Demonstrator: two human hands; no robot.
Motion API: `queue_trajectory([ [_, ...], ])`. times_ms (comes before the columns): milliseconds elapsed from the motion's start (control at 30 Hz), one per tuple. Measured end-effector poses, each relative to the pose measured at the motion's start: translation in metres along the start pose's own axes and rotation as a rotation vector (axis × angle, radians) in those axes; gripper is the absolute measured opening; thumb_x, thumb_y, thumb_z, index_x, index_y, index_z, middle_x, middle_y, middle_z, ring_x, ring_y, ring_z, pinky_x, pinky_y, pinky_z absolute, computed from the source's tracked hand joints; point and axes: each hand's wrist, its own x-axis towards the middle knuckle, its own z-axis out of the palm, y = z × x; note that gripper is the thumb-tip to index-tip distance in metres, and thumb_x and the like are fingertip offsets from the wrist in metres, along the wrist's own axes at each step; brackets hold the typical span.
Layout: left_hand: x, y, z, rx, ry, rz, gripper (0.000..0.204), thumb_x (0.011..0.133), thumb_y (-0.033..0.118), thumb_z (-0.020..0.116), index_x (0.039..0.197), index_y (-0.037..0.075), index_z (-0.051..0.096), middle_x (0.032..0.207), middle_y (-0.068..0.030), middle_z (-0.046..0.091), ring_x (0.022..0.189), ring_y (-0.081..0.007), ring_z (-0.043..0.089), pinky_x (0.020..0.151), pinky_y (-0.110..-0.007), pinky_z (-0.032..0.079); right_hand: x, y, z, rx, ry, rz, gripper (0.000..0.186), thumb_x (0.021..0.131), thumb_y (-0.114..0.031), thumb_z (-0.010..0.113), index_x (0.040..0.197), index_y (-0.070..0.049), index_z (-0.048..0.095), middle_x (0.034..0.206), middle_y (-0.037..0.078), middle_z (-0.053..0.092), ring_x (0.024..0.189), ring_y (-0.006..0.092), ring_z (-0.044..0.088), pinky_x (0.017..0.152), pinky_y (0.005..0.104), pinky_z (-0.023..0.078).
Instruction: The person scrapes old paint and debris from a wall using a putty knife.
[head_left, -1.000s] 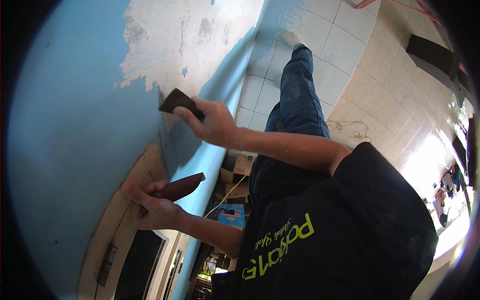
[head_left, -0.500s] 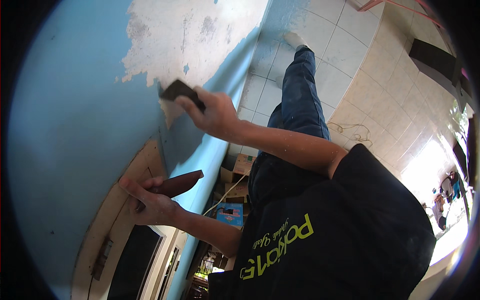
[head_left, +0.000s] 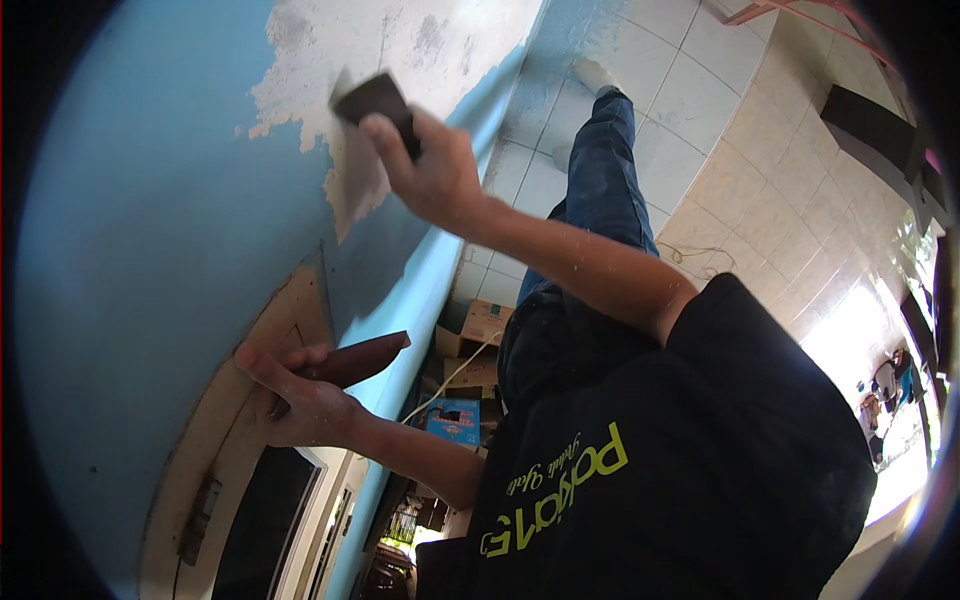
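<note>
Dark pad (head_left: 376,104) is now farther from my left hand (head_left: 305,400), over the bare patch (head_left: 300,55), so that patch's pointy end shows between my hands. Right hand (head_left: 440,170) is clenched round the pad, can't tell if it's touching wall; left's gripping a brown sheet (head_left: 362,364).

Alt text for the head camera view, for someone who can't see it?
The person's right hand holds a dark pad by a pale patch on a blue wall; the left hand holds a curved reddish-brown sheet lower in the picture. Cardboard boxes and tiled floor show beyond.
</note>
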Motion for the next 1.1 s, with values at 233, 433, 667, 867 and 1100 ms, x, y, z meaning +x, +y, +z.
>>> queue_trajectory([
  [233,-0.003,0.001,-0.001,-0.036,-0.022,0.000,0.066,0.085,0.060,0.061,0.047,0.007,0.050,0.046,-0.0040,0.055,0.044,-0.0137,0.055,0.061,-0.029,0.052,-0.019,0.001,-0.006,-0.009,-0.093,0.054,0.046,0.090,-0.047,0.059,0.084,-0.002,0.061,0.055,0.017,0.058,0.050,0.0359,0.061,0.047,0.0412,0.047],
  [433,-0.001,-0.015,-0.009,-0.024,-0.100,-0.005,0.063,0.090,0.054,0.057,0.054,0.003,0.054,0.049,-0.0049,0.055,0.049,-0.0132,0.055,0.063,-0.028,0.051,-0.055,0.013,-0.030,-0.290,-0.455,-0.120,0.041,0.096,-0.038,0.056,0.087,0.003,0.059,0.057,0.015,0.056,0.047,0.0230,0.054,0.048,0.0362,0.043],
  [667,-0.036,-0.060,-0.003,-0.708,-0.402,-0.123,0.050,0.101,0.045,0.038,0.115,-0.001,0.051,0.072,-0.0091,0.063,0.080,-0.0232,0.066,0.090,-0.041,0.051,-0.074,-0.035,-0.070,-0.384,-0.852,-0.330,0.027,0.098,-0.023,0.050,0.082,-0.002,0.053,0.058,0.019,0.052,0.055,0.0387,0.055,0.051,0.0429,0.042],
  [867,-0.066,-0.058,-0.008,-1.079,-0.221,-0.449,0.056,0.100,0.046,0.040,0.133,0.000,0.039,0.097,-0.0143,0.067,0.100,-0.0309,0.064,0.089,-0.039,0.052,-0.080,-0.044,-0.089,-0.868,-1.330,-0.342,0.034,0.096,-0.039,0.049,0.100,-0.010,0.065,0.066,0.016,0.062,0.061,0.0385,0.061,0.059,0.0496,0.048],
  [1100,-0.080,-0.054,-0.021,-0.963,-0.096,-0.440,0.046,0.103,0.038,0.038,0.125,0.000,0.050,0.082,-0.0091,0.068,0.081,-0.0166,0.065,0.079,-0.028,0.052,-0.017,-0.081,-0.101,-0.752,-1.068,-0.187,0.025,0.094,-0.027,0.057,0.094,-0.002,0.060,0.073,0.024,0.059,0.067,0.0435,0.057,0.061,0.0473,0.044],
])
